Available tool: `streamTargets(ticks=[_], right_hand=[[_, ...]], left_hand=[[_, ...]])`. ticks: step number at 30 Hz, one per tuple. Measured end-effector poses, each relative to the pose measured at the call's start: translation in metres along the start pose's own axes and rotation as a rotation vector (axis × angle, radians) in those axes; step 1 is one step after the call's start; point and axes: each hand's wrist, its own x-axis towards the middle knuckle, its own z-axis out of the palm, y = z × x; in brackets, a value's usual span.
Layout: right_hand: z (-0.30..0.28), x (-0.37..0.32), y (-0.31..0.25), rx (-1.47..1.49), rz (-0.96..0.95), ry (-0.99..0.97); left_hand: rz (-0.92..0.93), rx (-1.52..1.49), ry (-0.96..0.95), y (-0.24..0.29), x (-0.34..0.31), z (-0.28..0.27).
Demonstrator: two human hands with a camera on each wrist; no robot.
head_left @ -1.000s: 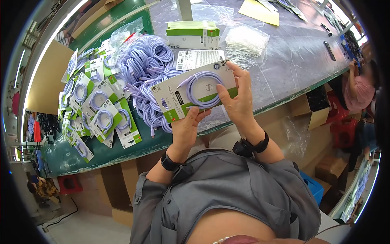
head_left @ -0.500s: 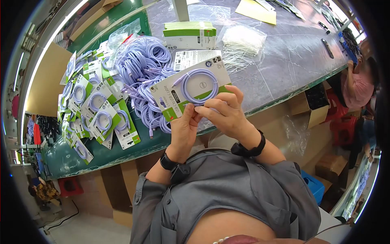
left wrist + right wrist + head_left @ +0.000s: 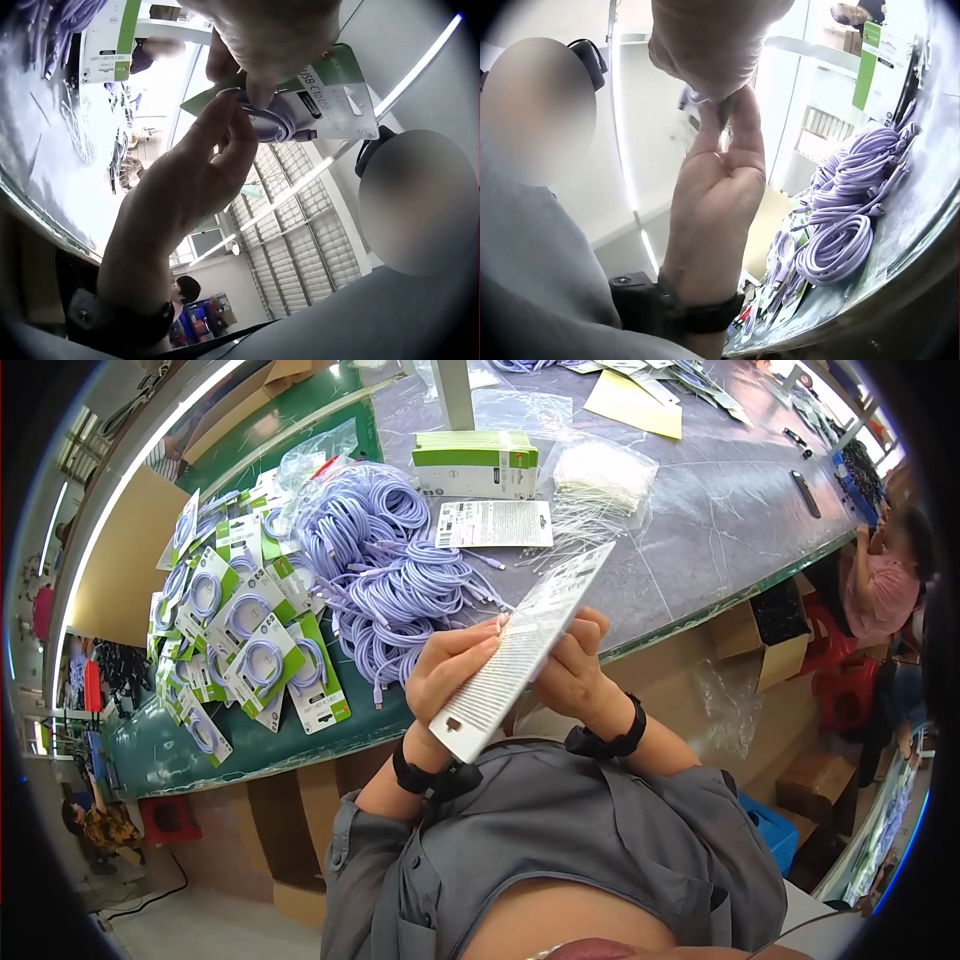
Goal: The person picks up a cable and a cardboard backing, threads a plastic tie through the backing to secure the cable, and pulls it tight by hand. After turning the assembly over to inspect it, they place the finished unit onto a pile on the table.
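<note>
Both hands hold a white and green cable card, tilted so its printed back faces up in the head view. My left hand grips its left edge, fingers across the back. My right hand is behind the card at the right, fingers curled, partly hidden by it. In the left wrist view a coiled lilac USB cable sits on the card's front, with the right thumb and finger pinching close beside the coil. A heap of loose lilac cables lies on the table just beyond the hands.
Carded cables are piled at the left. Behind the hands stand a stack of cards and a single card lying back up. White ties spill from a bag. The table edge runs close to the hands.
The card has turned from front up to back up and steeply tilted. My left hand has shifted onto its back; my right has gone behind it.
</note>
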Motion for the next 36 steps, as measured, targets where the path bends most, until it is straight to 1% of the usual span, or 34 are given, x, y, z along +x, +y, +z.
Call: streamTargets(ticks=[1,4,5,6,8,9,10,12,13,15,16,18,19,20,22,23,24,25,26,27,28,29,30,31,32,34,35,36], right_hand=[[0.000,-0.001,-0.001,-0.020,0.003,0.007],[-0.001,0.000,-0.003,-0.007,0.037,0.016],[0.000,-0.006,-0.003,-0.011,0.067,-0.032],[0.001,-0.016,-0.002,-0.011,0.065,-0.031],[0.002,-0.017,-0.005,0.079,0.151,-0.200],[-0.001,-0.015,-0.006,-0.015,0.083,-0.101],[-0.003,-0.013,-0.007,-0.015,0.082,-0.101],[-0.006,-0.012,-0.012,0.805,0.655,-0.101],[-0.006,-0.008,-0.012,0.805,0.656,-0.101],[-0.005,0.001,-0.014,2.060,1.254,0.108],[-0.003,-0.003,-0.015,2.057,1.252,0.115],[0.003,-0.013,-0.017,2.270,1.487,0.199],[0.000,-0.004,-0.020,2.439,1.570,0.244],[-0.002,0.000,-0.023,2.438,1.569,0.248],[-0.005,0.008,-0.031,2.172,1.736,0.212],[-0.010,0.025,-0.036,2.174,1.737,0.214],[-0.018,0.049,-0.042,1.882,1.971,0.249],[-0.022,0.061,-0.045,1.568,2.167,0.278],[-0.021,0.051,-0.042,1.568,2.167,0.278],[-0.019,0.034,-0.037,2.193,2.100,0.407],[-0.018,0.024,-0.035,2.833,1.876,0.545],[-0.022,0.044,-0.039,2.832,1.877,0.547],[-0.029,0.070,-0.045,2.175,2.272,0.528],[-0.034,0.089,-0.049,1.494,2.479,0.482],[-0.035,0.092,-0.049,1.492,2.480,0.486],[-0.037,0.095,-0.048,1.486,2.556,0.533],[-0.039,0.084,-0.047,1.484,2.555,0.536],[-0.039,0.059,-0.045,2.188,2.321,0.574]], left_hand=[[0.041,0.032,-0.047,0.005,0.006,-0.002],[0.093,0.050,-0.100,0.005,0.009,-0.004],[0.114,0.021,-0.104,0.005,0.010,-0.003],[0.115,0.022,-0.104,0.005,0.011,-0.004],[0.142,0.046,-0.139,0.003,0.010,-0.007],[0.142,0.046,-0.138,0.004,0.011,-0.008],[0.132,0.042,-0.137,0.006,0.011,-0.009],[0.121,0.039,-0.136,0.010,0.012,-0.008],[0.103,0.013,-0.111,0.012,0.011,-0.007],[0.086,-0.020,-0.092,0.013,0.011,-0.003],[0.093,-0.051,-0.098,0.013,0.012,-0.002],[0.101,-0.082,-0.104,0.013,0.013,0.002],[0.103,-0.108,-0.092,0.012,0.011,0.004],[0.104,-0.134,-0.081,0.012,0.010,0.006],[0.103,-0.140,-0.095,0.013,0.012,0.005],[0.104,-0.142,-0.108,0.014,0.012,0.004],[0.103,-0.141,-0.108,0.014,0.012,0.003],[0.117,-0.123,-0.117,0.013,0.012,0.002],[0.131,-0.105,-0.126,0.013,0.012,0.001],[0.131,-0.104,-0.126,0.013,0.013,0.000],[0.145,-0.096,-0.141,0.013,0.013,-0.001],[0.158,-0.089,-0.156,0.013,0.014,-0.001],[0.157,-0.091,-0.156,0.013,0.014,-0.002],[0.165,-0.084,-0.165,0.013,0.015,-0.001],[0.173,-0.078,-0.174,0.013,0.015,-0.001],[0.177,-0.071,-0.179,0.014,0.016,0.000],[0.179,-0.061,-0.184,0.014,0.017,0.000],[0.179,-0.062,-0.184,0.014,0.016,0.001]])
